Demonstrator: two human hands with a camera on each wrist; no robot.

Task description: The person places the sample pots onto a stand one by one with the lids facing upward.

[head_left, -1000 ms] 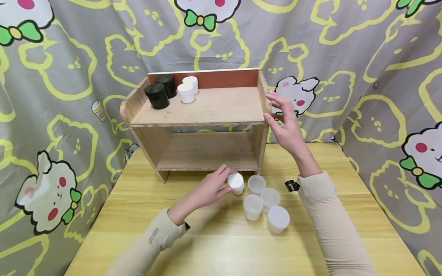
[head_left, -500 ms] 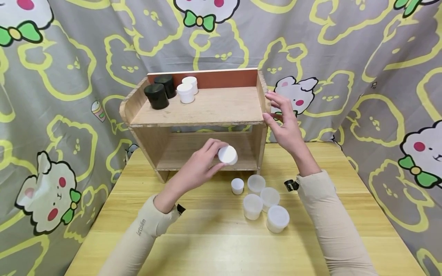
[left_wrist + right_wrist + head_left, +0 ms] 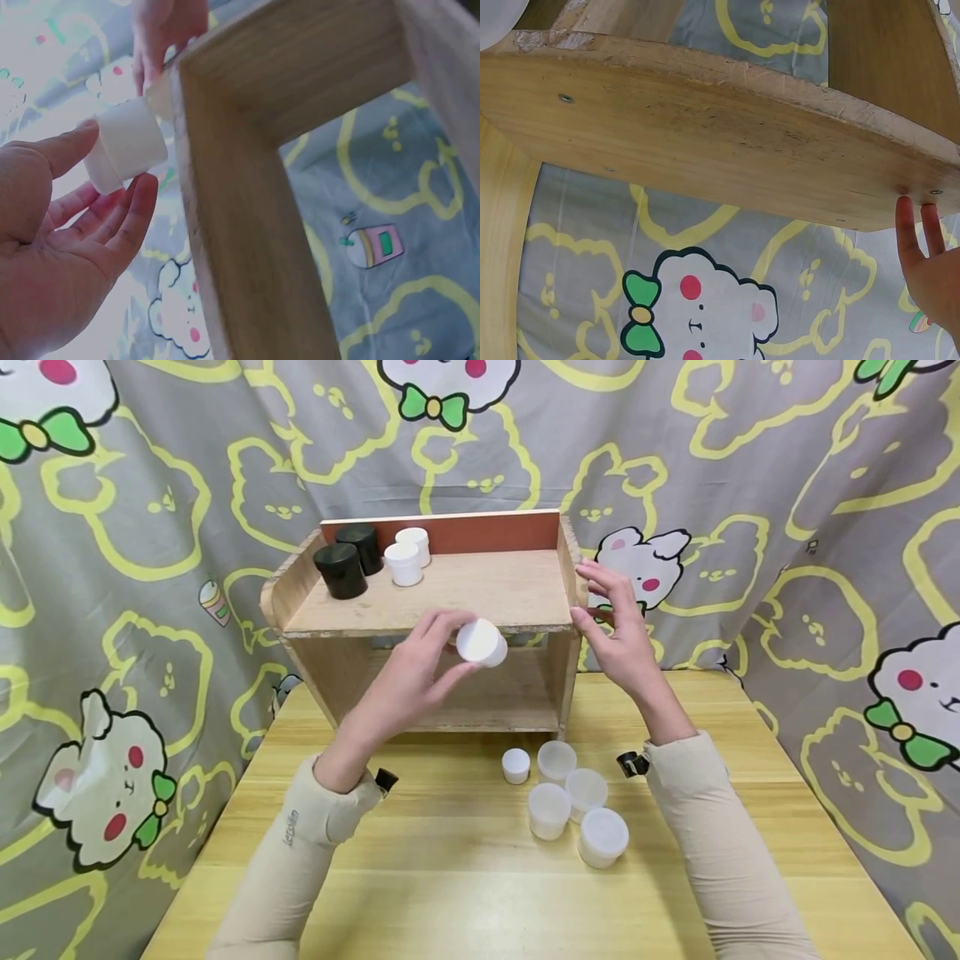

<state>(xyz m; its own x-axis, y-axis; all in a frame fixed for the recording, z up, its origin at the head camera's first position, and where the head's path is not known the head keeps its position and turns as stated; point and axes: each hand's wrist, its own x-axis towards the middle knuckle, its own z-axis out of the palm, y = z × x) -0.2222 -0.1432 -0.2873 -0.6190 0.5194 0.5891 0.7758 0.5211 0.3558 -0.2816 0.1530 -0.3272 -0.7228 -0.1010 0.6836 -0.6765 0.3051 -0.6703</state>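
Tilted in the air before the upper board of a wooden shelf [image 3: 480,597] is a white lidded jar [image 3: 480,642]. My left hand [image 3: 412,672] pinches it between thumb and fingers, as the left wrist view of the jar [image 3: 127,142] also shows. At the shelf's right side panel, my right hand [image 3: 618,627] touches the edge with thumb and fingertips. In the right wrist view two fingers [image 3: 907,232] press the panel's outer face. Two black jars [image 3: 341,570] and two white jars [image 3: 405,565] stand on the top board at left.
On the table [image 3: 465,877], right of centre, stand a small white jar [image 3: 516,766] and several translucent lidded cups [image 3: 550,812]. The shelf's lower level [image 3: 487,702] lies behind the raised jar. A patterned curtain [image 3: 480,452] hangs behind and on both sides.
My left hand has lifted the white jar from on top of the small white jar on the table, up and slightly left to the upper board's height. My right hand stays at the side panel.
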